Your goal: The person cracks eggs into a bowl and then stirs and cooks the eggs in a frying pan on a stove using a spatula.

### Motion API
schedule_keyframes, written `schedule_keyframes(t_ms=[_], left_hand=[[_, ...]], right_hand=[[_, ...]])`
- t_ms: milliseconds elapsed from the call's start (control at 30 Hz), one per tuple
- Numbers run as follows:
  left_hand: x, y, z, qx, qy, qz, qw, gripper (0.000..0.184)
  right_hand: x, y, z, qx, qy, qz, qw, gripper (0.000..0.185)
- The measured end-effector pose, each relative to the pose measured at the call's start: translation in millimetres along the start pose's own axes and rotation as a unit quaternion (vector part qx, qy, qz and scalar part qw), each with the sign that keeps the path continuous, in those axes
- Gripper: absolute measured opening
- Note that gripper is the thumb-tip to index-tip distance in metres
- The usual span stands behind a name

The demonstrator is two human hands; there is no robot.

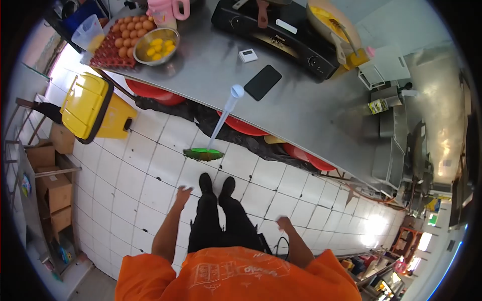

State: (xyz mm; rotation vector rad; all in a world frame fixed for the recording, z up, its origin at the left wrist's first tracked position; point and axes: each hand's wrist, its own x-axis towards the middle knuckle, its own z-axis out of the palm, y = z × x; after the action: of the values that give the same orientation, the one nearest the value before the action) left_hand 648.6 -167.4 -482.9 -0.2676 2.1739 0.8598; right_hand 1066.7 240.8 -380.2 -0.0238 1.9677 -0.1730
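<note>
My left hand point(184, 194) hangs over the tiled floor to the left of my shoes, its fingers a little apart and holding nothing visible. My right hand point(284, 224) is lowered on the other side of my legs, its fingers foreshortened and hard to make out. Ahead of my feet, a broom point(217, 133) with a pale handle and green head stands upright, its handle leaning at the edge of the steel counter point(201, 62). Neither hand touches the broom; my left hand is the nearer one.
On the counter are eggs on red trays point(131, 37), a metal bowl of cracked eggs point(157, 47), a pink jug point(163, 14), a timer point(247, 55), a phone point(263, 82) and a gas stove point(276, 37). A yellow bin point(95, 108) and shelved cardboard boxes point(54, 193) stand left.
</note>
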Motion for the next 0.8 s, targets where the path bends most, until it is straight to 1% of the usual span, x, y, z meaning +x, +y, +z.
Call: schedule_keyframes(t_ms=[33, 67, 100, 133, 167, 200, 233, 267, 300, 333, 367, 400, 433, 467, 500, 533, 567, 600, 633, 667, 700, 733, 800], left_hand=[[-25, 71, -15, -0.14, -0.06, 0.003, 0.988, 0.078], [-8, 106, -4, -0.148, -0.013, 0.143, 0.979, 0.092], [-6, 168, -14, -0.12, 0.014, 0.373, 0.92, 0.109], [1, 213, -6, -0.121, 0.036, 0.407, 0.904, 0.117], [10, 257, 3, -0.121, 0.059, 0.44, 0.888, 0.126], [1, 307, 1, -0.136, 0.071, 0.467, 0.871, 0.128], [-18, 350, -7, -0.134, 0.034, 0.44, 0.887, 0.121], [-30, 377, -14, -0.133, 0.005, 0.412, 0.901, 0.115], [-21, 377, -6, -0.132, -0.003, 0.415, 0.9, 0.115], [-3, 378, 4, -0.107, -0.015, 0.38, 0.918, 0.103], [7, 392, 8, -0.085, -0.024, 0.35, 0.932, 0.092], [-17, 397, -11, -0.085, -0.02, 0.383, 0.92, 0.072], [-2, 388, -11, -0.108, 0.02, 0.425, 0.898, 0.067], [3, 382, -25, -0.11, 0.024, 0.43, 0.896, 0.063], [0, 378, -45, -0.165, 0.026, 0.459, 0.873, 0.058], [34, 357, -55, -0.162, 0.044, 0.468, 0.868, 0.049], [42, 347, -80, -0.181, 0.01, 0.448, 0.875, 0.041], [-19, 367, -129, -0.199, -0.062, 0.403, 0.891, 0.034], [-13, 365, -154, -0.145, -0.063, 0.407, 0.9, 0.034], [-15, 369, -179, -0.142, -0.104, 0.371, 0.912, 0.03], [-14, 375, -199, -0.12, -0.124, 0.386, 0.906, 0.027], [-13, 382, -212, -0.151, -0.156, 0.38, 0.899, 0.036], [7, 388, -230, -0.162, -0.167, 0.327, 0.916, 0.036]], right_hand=[[15, 20, 162, 0.002, 0.133, 0.018, 0.991, 0.022], [-51, -11, 118, 0.129, -0.01, 0.055, 0.99, 0.022], [-94, -30, 100, 0.274, -0.04, 0.148, 0.95, 0.021], [-127, -52, 92, 0.422, -0.042, 0.251, 0.87, 0.021], [-155, -74, 86, 0.541, -0.033, 0.335, 0.771, 0.02], [-174, -95, 78, 0.61, -0.016, 0.381, 0.694, 0.02], [-192, -114, 67, 0.652, 0.002, 0.403, 0.642, 0.02], [-205, -132, 61, 0.677, 0.015, 0.416, 0.607, 0.019], [-218, -148, 53, 0.693, 0.022, 0.42, 0.586, 0.019], [-227, -159, 45, 0.704, 0.03, 0.421, 0.57, 0.019], [-233, -165, 40, 0.712, 0.038, 0.422, 0.56, 0.018], [-237, -171, 36, 0.721, 0.045, 0.421, 0.548, 0.018], [-240, -175, 34, 0.73, 0.053, 0.42, 0.537, 0.018], [-242, -179, 31, 0.738, 0.061, 0.419, 0.525, 0.018], [-244, -184, 29, 0.745, 0.066, 0.419, 0.514, 0.018], [-244, -192, 28, 0.753, 0.069, 0.418, 0.503, 0.018], [-244, -200, 29, 0.762, 0.073, 0.418, 0.489, 0.018], [-244, -209, 32, 0.771, 0.076, 0.419, 0.475, 0.018], [-243, -217, 35, 0.78, 0.078, 0.419, 0.458, 0.018], [-239, -227, 38, 0.79, 0.078, 0.42, 0.439, 0.018], [-236, -238, 39, 0.8, 0.077, 0.421, 0.42, 0.018], [-232, -249, 40, 0.811, 0.072, 0.422, 0.399, 0.018], [-223, -266, 42, 0.826, 0.062, 0.426, 0.363, 0.019]])
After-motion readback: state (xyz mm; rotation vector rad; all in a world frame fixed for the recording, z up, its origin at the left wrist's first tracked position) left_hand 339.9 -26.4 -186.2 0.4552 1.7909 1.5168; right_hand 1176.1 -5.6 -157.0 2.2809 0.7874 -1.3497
